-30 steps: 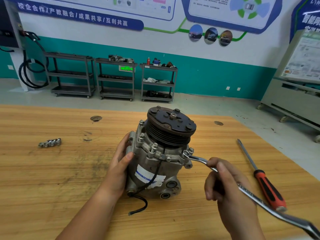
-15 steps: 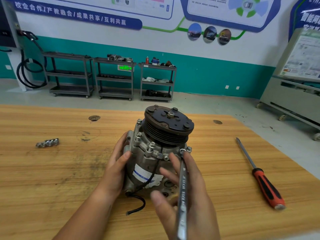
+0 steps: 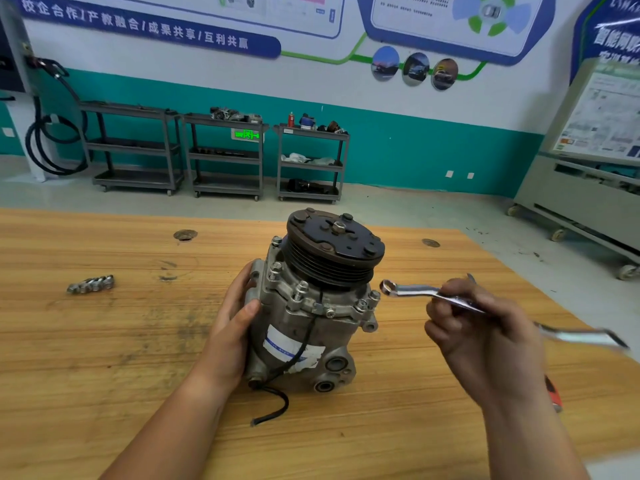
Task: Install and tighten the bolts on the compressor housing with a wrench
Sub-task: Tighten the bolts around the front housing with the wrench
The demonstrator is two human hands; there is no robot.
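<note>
Wrench (image 3: 412,291) | lies left-right, ring end toward compressor (image 3: 304,327) | right hand (image 3: 485,341) grips

A wooden table (image 3: 104,358) held a gray compressor (image 3: 311,306), which stood up on its end near the middle. A little heap of loose bolts (image 3: 90,284) lay far to the left of the compressor, and a black wire (image 3: 277,407) curled on the wood just in front of it. Two small round marks (image 3: 185,234) sat in the wood behind the compressor, one on each side, and the orange end of a screwdriver (image 3: 553,393) peeked out to its right.
</note>
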